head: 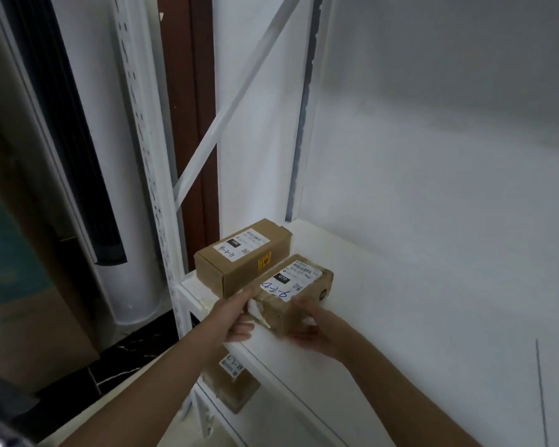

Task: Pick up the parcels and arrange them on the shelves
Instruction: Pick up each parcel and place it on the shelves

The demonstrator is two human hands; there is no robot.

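A small taped brown parcel [296,293] with a white label lies on the white shelf [384,317], near its front left corner. My left hand [236,317] grips its near left end and my right hand [313,330] holds its near right side, fingers curled round the edge. A longer brown parcel [242,256] with a white label stands right beside it, further left and back. On the shelf below, a third labelled parcel [233,382] shows partly under my left forearm.
The white shelf stretches bare to the right and back, against a white wall. A perforated white upright [149,175] and a diagonal brace [239,95] frame the left side. A tall white appliance [88,156] and dark floor [123,356] lie beyond.
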